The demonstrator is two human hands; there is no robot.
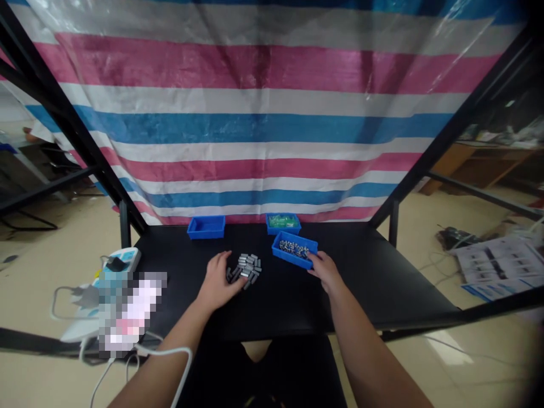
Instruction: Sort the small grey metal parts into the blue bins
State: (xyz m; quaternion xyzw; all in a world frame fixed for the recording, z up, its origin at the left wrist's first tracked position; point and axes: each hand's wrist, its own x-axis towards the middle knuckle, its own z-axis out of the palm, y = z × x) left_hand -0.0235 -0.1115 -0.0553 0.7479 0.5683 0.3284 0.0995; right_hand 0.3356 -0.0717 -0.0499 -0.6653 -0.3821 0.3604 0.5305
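Note:
My left hand [216, 283] rests on the black table at the left side of a pile of short grey metal pieces [249, 265]. Its thumb and fingers are spread apart around the near-left part of the pile, with the thumb touching the pieces. My right hand [326, 272] grips the right end of a blue bin [293, 259], fingers at its rim. Inside that bin lie many small shiny metal parts [289, 247], too small to name. The bin sits slightly turned, to the right of the pile.
At the back stand a blue bin [207, 233] on the left and another blue bin [283, 231] with green contents. A power strip [132, 256] with plugs, white cables [170, 352] and a blurred-out object [138, 309] lie along the left edge. A striped sheet [263, 130] hangs behind.

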